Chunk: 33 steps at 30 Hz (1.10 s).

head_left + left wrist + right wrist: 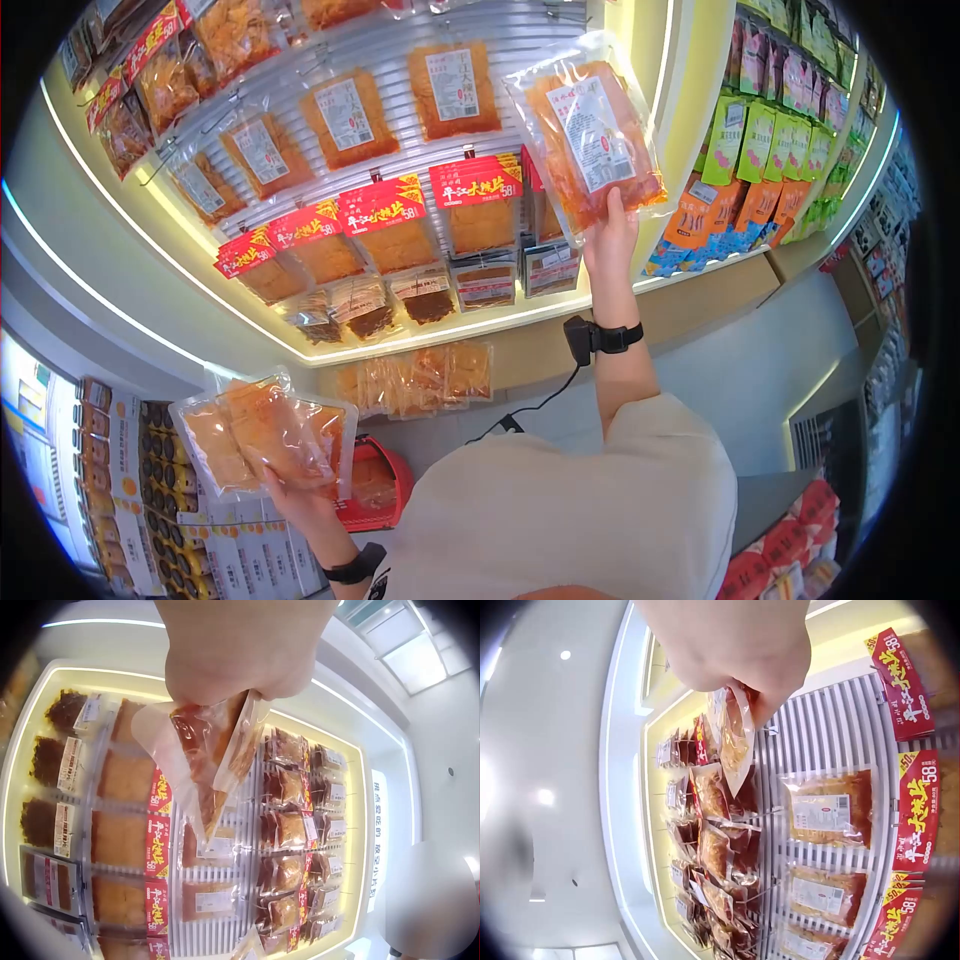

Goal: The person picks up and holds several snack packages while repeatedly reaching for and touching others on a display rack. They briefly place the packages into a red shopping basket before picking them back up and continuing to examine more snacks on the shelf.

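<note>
My right hand (612, 240) grips the lower edge of a clear food packet (640, 150) with a white label and flat orange-brown pieces inside. The packet is held up at the right end of the slatted display rack (385, 50), beside a row of similar labelled packets (455, 90). Low on the left, my left hand (300, 508) holds several clear packets (270, 425) of the same orange food, fanned over one another. In the left wrist view that hand's knuckles (240, 656) hide most of its grip. The right wrist view shows the held packet (736, 746) edge-on below the hand.
Below the rack, a red basket (405, 480) with packets inside stands beside my left arm. More packets (425, 378) lie along the wooden base. Red-headed packets (383, 210) hang in the lower row. Green bags (760, 140) fill the right shelf. A black cable (545, 405) runs from my right wrist.
</note>
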Each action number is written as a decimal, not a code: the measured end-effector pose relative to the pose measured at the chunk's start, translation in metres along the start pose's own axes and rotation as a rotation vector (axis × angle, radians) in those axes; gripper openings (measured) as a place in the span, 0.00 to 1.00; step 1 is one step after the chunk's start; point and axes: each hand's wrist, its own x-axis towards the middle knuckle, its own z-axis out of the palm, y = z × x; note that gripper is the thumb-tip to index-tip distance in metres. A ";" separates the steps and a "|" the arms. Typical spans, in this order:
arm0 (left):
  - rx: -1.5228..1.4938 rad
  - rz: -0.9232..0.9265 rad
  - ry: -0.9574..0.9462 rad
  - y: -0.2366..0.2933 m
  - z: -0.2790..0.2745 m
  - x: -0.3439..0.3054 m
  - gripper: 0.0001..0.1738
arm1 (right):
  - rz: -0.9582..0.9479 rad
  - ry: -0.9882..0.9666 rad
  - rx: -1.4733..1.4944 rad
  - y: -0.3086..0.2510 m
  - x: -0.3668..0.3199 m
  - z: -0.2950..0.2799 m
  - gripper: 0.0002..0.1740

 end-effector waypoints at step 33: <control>0.083 -0.021 -0.029 -0.021 -0.003 0.013 0.32 | 0.097 0.152 0.225 0.094 0.165 0.020 0.08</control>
